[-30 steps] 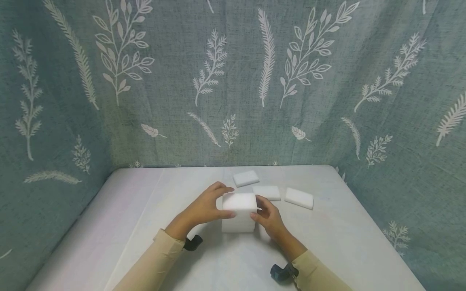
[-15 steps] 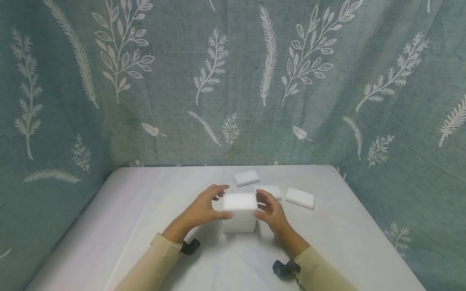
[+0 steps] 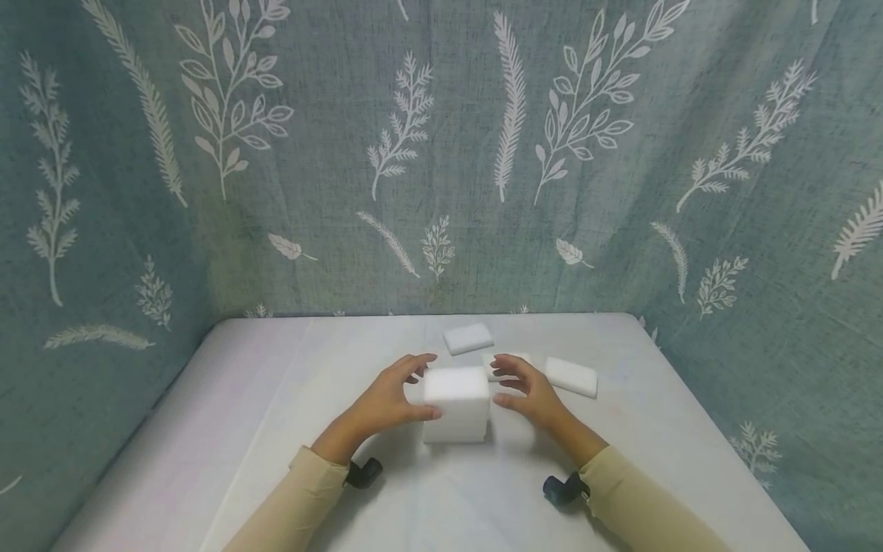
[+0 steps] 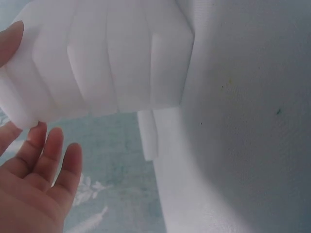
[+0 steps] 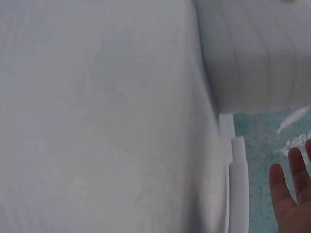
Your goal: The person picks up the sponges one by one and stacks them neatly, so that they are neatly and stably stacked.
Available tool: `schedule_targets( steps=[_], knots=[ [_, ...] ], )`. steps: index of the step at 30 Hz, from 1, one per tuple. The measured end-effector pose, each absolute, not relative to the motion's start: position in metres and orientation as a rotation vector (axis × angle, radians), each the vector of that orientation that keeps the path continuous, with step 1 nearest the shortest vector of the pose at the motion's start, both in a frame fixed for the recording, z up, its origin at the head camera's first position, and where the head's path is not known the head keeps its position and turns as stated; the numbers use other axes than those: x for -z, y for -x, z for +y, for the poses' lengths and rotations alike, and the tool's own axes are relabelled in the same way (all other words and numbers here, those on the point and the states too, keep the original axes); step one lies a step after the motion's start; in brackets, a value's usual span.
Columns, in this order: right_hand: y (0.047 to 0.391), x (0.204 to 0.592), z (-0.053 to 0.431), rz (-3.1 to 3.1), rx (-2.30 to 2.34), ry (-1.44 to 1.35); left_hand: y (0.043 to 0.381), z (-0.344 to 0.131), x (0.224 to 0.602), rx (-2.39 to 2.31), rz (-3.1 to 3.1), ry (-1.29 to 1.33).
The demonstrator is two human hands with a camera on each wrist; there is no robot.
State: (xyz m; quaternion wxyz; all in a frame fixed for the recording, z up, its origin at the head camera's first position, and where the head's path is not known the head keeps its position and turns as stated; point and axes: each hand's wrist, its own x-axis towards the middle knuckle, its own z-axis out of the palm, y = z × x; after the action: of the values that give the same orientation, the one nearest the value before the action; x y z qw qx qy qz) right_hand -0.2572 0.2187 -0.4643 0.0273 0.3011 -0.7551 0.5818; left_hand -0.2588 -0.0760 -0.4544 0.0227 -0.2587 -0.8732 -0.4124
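Note:
A neat stack of several white sponge blocks (image 3: 456, 418) stands upright on the table, in the middle of the head view. My left hand (image 3: 388, 395) holds its top from the left, the thumb on the near face and the fingertips at the far edge. In the left wrist view, the fingertips (image 4: 36, 130) meet the upper part of the stack. To the right, my right hand (image 3: 530, 389) hovers apart from the stack, fingers spread and nothing in them. The right wrist view catches only some of its fingers (image 5: 279, 187).
Behind the stack lie three loose white sponges: one at the back (image 3: 468, 338), one on the right (image 3: 572, 376), and one (image 3: 491, 368) partly hidden by my right hand. A white cloth covers the table (image 3: 310, 383). A leaf-patterned green curtain (image 3: 317, 169) surrounds it.
My right hand has let go of the stack's right side and drawn away to the right. My left hand stays at the stack, its thumb shifting slightly.

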Motion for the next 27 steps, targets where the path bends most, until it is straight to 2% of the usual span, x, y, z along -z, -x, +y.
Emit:
schedule_targets(
  steps=[14,21,27],
  knots=[
    [0.250,0.450,0.211,-2.423,-1.719,-0.956,0.257,-0.078,0.453,1.287,-2.714,0.822],
    [0.277,0.473,0.229,-2.519,-1.470,-0.950,0.256,-0.076,0.459,1.509,-2.608,0.807],
    [0.294,0.473,0.247,-2.709,-1.179,-0.982,0.256,-0.072,0.468,1.730,-2.507,0.703]
  ],
)
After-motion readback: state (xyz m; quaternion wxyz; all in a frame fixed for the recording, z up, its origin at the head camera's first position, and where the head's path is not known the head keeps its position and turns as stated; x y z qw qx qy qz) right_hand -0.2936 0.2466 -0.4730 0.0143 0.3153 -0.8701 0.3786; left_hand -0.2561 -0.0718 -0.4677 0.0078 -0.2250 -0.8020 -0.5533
